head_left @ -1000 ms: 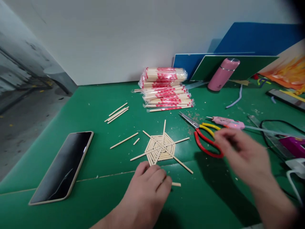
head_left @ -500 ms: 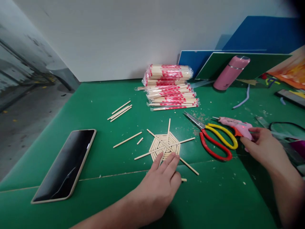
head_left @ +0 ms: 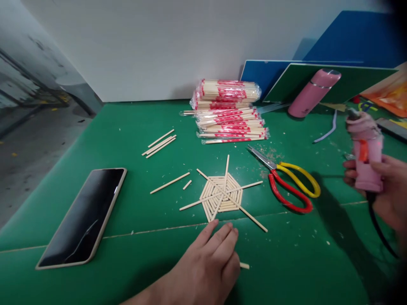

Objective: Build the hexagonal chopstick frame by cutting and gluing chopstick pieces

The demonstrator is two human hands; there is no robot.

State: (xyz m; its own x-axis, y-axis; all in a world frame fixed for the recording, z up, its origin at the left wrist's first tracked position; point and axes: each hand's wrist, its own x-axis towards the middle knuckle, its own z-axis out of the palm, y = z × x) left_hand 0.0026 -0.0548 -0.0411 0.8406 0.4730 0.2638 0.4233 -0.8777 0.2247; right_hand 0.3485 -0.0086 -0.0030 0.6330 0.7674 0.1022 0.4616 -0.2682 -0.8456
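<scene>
A hexagonal web of wooden sticks [head_left: 222, 194] lies flat on the green table [head_left: 286, 262]. My left hand [head_left: 206, 267] rests palm down just in front of it, fingers stretched out, fingertips near its front edge. A short stick piece [head_left: 244, 265] pokes out beside that hand. At the right, my right hand [head_left: 386, 186] is lifted above the table and wrapped round a pink glue gun [head_left: 365, 152], nozzle pointing up and away. Its black cord hangs down from the hand.
Red and yellow scissors [head_left: 291, 186] lie right of the web. Wrapped stick bundles [head_left: 229, 112] are stacked at the back, loose sticks [head_left: 160, 145] to the left, a phone [head_left: 83, 216] front left. A pink flask [head_left: 313, 93] and coloured boards [head_left: 318, 80] stand at the back right.
My right hand reached the glue gun lying by the scissors, gripped it and lifted it up to the right. My left hand slid back off the web toward me.
</scene>
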